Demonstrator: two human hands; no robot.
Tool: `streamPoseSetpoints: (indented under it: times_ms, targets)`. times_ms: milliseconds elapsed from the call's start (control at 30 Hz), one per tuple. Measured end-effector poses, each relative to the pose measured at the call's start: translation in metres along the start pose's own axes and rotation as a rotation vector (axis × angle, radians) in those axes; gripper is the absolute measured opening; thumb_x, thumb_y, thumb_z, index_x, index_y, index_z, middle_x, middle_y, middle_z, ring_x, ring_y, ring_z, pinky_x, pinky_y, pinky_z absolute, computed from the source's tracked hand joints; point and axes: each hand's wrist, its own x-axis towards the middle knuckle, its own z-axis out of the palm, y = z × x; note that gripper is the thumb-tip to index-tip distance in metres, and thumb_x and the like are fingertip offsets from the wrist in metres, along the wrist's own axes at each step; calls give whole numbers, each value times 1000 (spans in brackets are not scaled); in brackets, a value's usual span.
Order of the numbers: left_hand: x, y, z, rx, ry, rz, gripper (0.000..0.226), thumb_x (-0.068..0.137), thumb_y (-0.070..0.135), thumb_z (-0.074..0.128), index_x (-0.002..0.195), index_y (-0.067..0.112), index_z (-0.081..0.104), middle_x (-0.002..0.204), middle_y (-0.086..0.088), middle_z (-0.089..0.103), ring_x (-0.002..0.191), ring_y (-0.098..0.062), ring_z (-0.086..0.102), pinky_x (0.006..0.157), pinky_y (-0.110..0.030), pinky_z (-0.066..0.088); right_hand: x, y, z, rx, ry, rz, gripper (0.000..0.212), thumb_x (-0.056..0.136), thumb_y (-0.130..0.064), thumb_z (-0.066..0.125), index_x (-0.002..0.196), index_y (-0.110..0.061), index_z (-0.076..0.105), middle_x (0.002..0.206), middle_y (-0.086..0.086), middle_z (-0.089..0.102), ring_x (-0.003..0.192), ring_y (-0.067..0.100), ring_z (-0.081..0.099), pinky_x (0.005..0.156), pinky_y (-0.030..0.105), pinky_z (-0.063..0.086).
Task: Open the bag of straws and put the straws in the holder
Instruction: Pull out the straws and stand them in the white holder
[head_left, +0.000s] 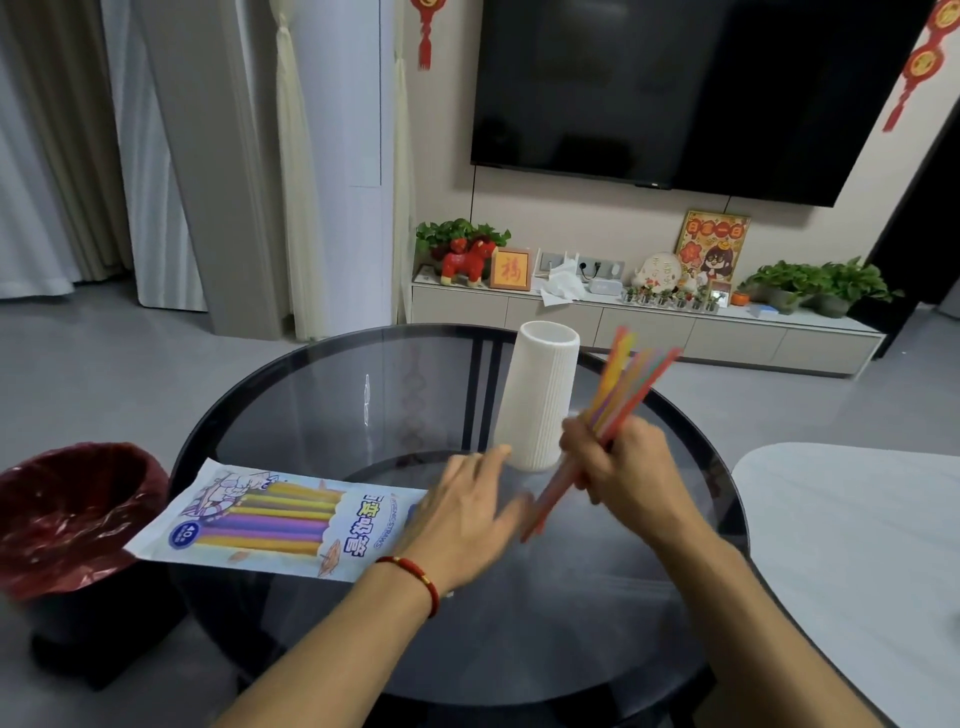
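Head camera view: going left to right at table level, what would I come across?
Red-lined bin → straw bag → left hand → white ribbed holder → right hand gripping the bundle of coloured straws → white tabletop.

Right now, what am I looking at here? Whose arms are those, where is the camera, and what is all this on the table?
No machine here: a person wears a camera on the head, looking down at their own two arms. The right hand grips a bundle of coloured straws, tilted beside the white ribbed holder, which stands upright on the round glass table. The left hand, fingers relaxed, is near the end of the straw bag lying flat on the table. A bin with a red liner stands on the floor at left.
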Motion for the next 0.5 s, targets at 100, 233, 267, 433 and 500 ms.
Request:
streamPoseSetpoints:
  times_ms: [100,233,267,433,500]
  targets:
    - [-3,-20,-7,237,73,-75,44,98,48,34,133,23,44,123,-2,54,119,-23,45,100,-41,42,18,-3,-22,345,258,24,34,98,-19,60,67,-9,70,47,9,63,39,20,55,45,28,48]
    - [-4,-25,-5,309,12,-161,46,100,47,31,135,20,45,127,-7,54,119,-25,45,105,-41,37,53,-13,-37,700,532,70,30,98,-15,57,71,-9,68,46,2,60,39,16,51,42,25,45]
    - [-4,-26,-6,303,4,-172,46,100,48,31,135,20,44,128,-8,54,120,-25,44,105,-41,37,62,-16,-38,737,582,86,30,100,-16,57,73,-8,67,46,0,61,39,15,52,41,24,45]
    - [-3,-23,-9,318,-25,-190,42,99,46,33,135,24,40,129,-5,53,121,-25,43,103,-44,39,104,-24,-43,671,715,119,26,92,-23,61,72,-8,68,46,0,62,41,17,57,48,30,49]
    - [-3,-22,-11,314,-25,-192,40,99,43,34,134,25,38,128,-4,54,121,-25,43,102,-44,40,115,-22,-43,571,694,114,26,87,-28,60,70,-9,67,45,2,62,40,19,57,48,32,49]
